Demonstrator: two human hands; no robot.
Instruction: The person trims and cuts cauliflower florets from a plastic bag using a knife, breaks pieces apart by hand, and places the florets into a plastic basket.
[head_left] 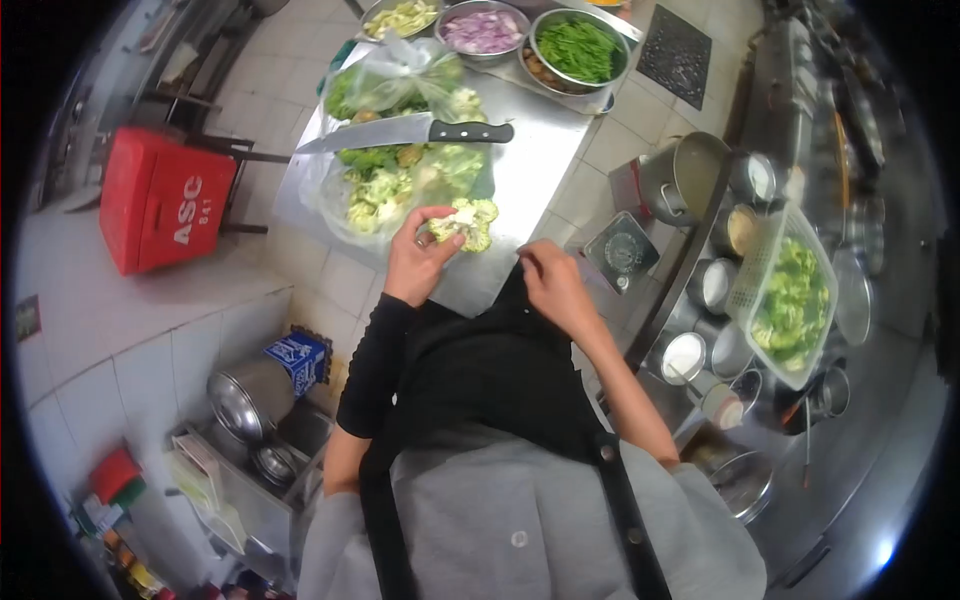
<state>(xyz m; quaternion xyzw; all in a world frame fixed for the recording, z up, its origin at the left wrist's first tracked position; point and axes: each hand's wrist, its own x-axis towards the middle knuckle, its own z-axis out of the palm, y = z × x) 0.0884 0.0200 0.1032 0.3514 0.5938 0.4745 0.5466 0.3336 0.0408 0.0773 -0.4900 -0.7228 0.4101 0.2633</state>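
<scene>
A pale green cauliflower floret is pinched between the thumb and fingers of my left hand, just over the near end of the steel table. My right hand is at the table's near right corner, fingers curled in against a raised edge of the black apron. Beyond the floret, a clear plastic bag lies spread with more cauliflower and green broccoli-like pieces in and around it. Across this pile rests a large knife, its black handle to the right and blade pointing left.
Along the far edge stand bowls of chopped red onion, cut green vegetables and pale yellow slices. At right, a white basket of florets sits on a counter among several containers. A red box stands left.
</scene>
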